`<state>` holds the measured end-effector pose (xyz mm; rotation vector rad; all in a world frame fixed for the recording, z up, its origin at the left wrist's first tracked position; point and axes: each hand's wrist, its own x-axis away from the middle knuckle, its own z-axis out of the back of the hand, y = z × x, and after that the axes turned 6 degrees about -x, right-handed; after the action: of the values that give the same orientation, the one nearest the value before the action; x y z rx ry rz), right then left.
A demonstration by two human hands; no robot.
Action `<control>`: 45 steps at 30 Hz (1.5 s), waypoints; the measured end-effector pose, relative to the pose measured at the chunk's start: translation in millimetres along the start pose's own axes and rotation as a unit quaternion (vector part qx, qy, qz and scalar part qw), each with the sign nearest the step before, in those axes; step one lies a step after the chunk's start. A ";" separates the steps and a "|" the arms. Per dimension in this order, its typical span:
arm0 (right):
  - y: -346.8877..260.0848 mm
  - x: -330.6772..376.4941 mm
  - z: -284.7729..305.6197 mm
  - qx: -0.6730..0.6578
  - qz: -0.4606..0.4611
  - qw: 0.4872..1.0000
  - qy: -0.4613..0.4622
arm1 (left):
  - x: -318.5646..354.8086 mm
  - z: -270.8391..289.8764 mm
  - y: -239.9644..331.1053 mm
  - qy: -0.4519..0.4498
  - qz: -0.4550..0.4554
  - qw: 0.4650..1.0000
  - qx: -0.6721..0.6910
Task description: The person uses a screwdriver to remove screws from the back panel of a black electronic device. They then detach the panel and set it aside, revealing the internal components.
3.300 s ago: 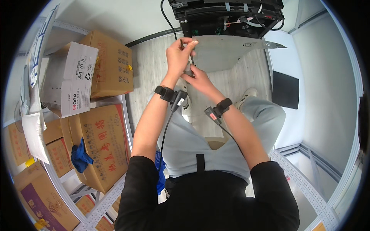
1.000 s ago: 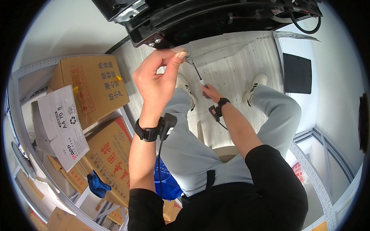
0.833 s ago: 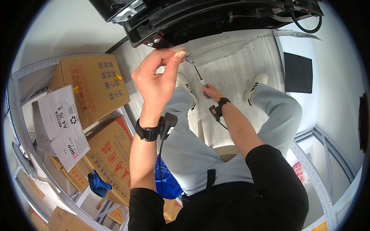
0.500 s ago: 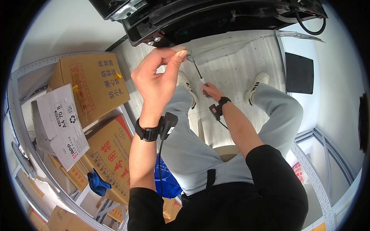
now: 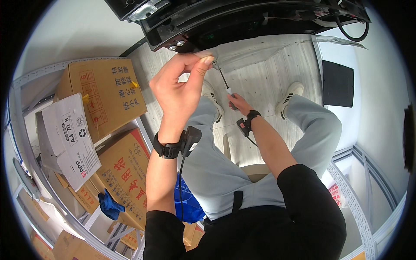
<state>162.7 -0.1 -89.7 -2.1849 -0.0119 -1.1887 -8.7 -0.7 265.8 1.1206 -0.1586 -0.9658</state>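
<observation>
My left hand (image 5: 180, 89) is raised just under the front edge of a black machine (image 5: 242, 27), thumb and fingertips pinched on the left end of a thin clear plastic sheet (image 5: 255, 58). Lower and to the right, my right hand (image 5: 241, 104) wraps around the handle of a screwdriver (image 5: 223, 79). Its dark shaft slants up to the sheet's corner beside my left fingertips. Whether the tip touches anything there is too small to tell. Two round silver fittings (image 5: 176, 45) show on the machine just above my left hand.
Left of me, a metal shelf holds a large brown carton (image 5: 102, 93), a white box (image 5: 69, 141) and another carton (image 5: 125, 173). A blue bag (image 5: 188, 201) lies beside my left leg. On the right are a dark panel (image 5: 338, 83) and a metal rack (image 5: 357, 201). A black cable (image 5: 353, 38) loops from the machine.
</observation>
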 end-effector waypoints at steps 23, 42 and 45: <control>-0.4 2.1 0.1 0.014 -0.009 1.000 -0.004 | 0.6 0.0 -0.6 -0.001 0.002 1.000 0.000; 10.3 3.2 4.4 -0.004 -0.011 1.000 -0.012 | -0.3 -1.6 0.8 0.003 0.000 1.000 0.004; 24.3 15.7 7.2 0.005 -0.046 0.999 -0.006 | 1.4 0.5 -2.1 -0.001 -0.006 1.000 -0.005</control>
<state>184.7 -20.0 -93.5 -2.2027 -0.1251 -1.2241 -9.4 -2.3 263.8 1.1117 -0.1486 -0.9778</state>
